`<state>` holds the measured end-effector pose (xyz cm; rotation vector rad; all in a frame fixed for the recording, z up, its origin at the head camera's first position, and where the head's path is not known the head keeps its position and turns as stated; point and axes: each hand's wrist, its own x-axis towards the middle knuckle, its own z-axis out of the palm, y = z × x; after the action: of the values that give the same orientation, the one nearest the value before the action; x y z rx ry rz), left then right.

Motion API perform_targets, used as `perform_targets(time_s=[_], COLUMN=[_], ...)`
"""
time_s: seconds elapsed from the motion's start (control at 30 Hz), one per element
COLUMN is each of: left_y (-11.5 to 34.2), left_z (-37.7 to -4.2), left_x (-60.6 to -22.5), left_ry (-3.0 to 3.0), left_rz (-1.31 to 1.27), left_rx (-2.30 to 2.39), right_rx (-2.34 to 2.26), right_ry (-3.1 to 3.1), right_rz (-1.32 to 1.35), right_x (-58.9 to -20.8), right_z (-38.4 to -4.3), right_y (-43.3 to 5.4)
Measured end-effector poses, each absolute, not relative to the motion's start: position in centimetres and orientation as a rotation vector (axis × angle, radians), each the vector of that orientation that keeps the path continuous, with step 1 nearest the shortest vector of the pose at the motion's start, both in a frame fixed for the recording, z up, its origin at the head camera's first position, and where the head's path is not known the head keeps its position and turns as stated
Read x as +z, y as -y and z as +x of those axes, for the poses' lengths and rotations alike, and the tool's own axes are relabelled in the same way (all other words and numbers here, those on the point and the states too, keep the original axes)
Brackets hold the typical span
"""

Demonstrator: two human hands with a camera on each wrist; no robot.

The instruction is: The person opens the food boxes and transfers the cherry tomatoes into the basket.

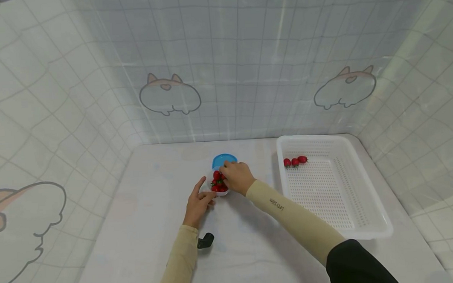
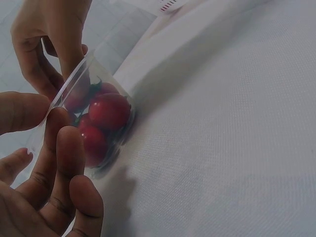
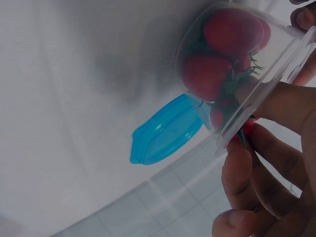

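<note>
while in clear tub, tomatoes at right grip

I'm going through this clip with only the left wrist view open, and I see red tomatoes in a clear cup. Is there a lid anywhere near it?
Observer: Yes, the head view shows a blue lid at the far side of the clear cup.
Operator: Part of something white shows at the top of my view. If it's a container, what does it hold?
Observer: It's a white basket, and three red tomatoes lie inside, near its left wall.
Operator: I can't see the right forearm. Anything printed on its sleeve?
Observer: Yes, dark lettering runs along the right sleeve.
</note>
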<state>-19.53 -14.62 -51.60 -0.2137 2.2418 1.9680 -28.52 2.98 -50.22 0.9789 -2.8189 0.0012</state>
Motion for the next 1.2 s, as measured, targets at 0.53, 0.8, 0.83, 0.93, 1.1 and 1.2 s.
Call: perform_targets(time_s=[0.53, 0.8, 0.83, 0.93, 1.1, 1.2], left_y=[14.6, 14.9, 14.9, 14.8, 14.7, 14.8], left_z=[-19.9, -21.1, -21.1, -21.1, -21.0, -20.9], left_x=[-52.4, -55.8, -55.9, -56.0, -55.8, -55.9], left_ry=[-2.252, -2.26, -2.263, -2.274, -2.269, -2.265], left_rz=[-0.244, -0.281, -0.286, -0.292, -0.286, -0.27], left_rx=[1.943, 1.972, 1.978, 1.989, 2.007, 2.008], right_rx=[0.128, 0.141, 0.147, 0.183, 0.248, 0.298], right_ry=[2.666, 2.68, 2.676, 2.656, 2.647, 2.668], right_rz=[0.985, 0.963, 0.96, 0.955, 0.948, 0.937], right_x=[-50.9, -50.3, -50.2, -49.9, -49.2, -48.7], right_z=[-28.6, -28.5, -28.5, -28.4, -28.3, -28.2], right_y=[-3.4, -3.4, -3.4, -3.4, -3.6, -3.7])
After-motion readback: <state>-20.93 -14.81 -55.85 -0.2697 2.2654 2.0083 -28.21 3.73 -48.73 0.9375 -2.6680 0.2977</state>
